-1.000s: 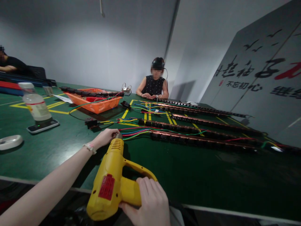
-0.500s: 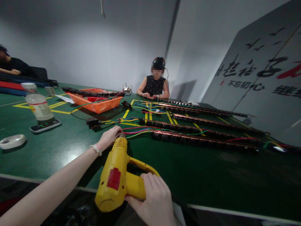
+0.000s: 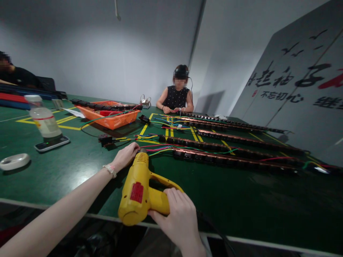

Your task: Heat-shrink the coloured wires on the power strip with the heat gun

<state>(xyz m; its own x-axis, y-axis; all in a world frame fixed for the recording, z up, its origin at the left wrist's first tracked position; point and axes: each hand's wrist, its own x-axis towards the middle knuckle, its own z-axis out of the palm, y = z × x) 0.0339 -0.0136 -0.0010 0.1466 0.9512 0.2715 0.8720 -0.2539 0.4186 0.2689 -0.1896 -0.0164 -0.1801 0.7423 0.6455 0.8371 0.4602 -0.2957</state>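
My right hand is wrapped round the handle of a yellow heat gun. The gun lies on its side in the air near the table's front edge, nozzle pointing away from me. Just left of the nozzle, my left hand is closed at the ends of several coloured wires. Its fingertips are partly hidden behind the nozzle. Those wires come from the nearest long black strip with copper bars. A black connector with yellow leads sits beyond my left hand.
On the green table, an orange basket holds similar strips, and more strips lie at the right. A bottle, a phone and a white oval object stand left. A co-worker sits opposite; another person is far left.
The heat gun and my right hand have shifted slightly right; the gun's rear end has moved up and away from me. My left hand has stayed nearly still.
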